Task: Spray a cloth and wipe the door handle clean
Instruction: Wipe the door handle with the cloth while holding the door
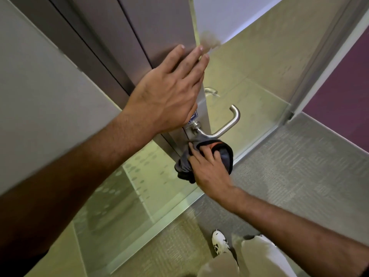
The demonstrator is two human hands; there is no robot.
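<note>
The left hand lies flat on the door, blocking the handle from ten o'clock; the cloth crowds it from six; three o'clock stands open

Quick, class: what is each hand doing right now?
Left hand: open, flat against the door.
Right hand: holding the cloth at the door handle.

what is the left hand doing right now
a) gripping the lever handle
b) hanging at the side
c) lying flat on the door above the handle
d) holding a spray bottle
c: the left hand lies flat with straight fingers on the door, above the door handle, while the right hand holds the cloth at the handle's base.
</note>
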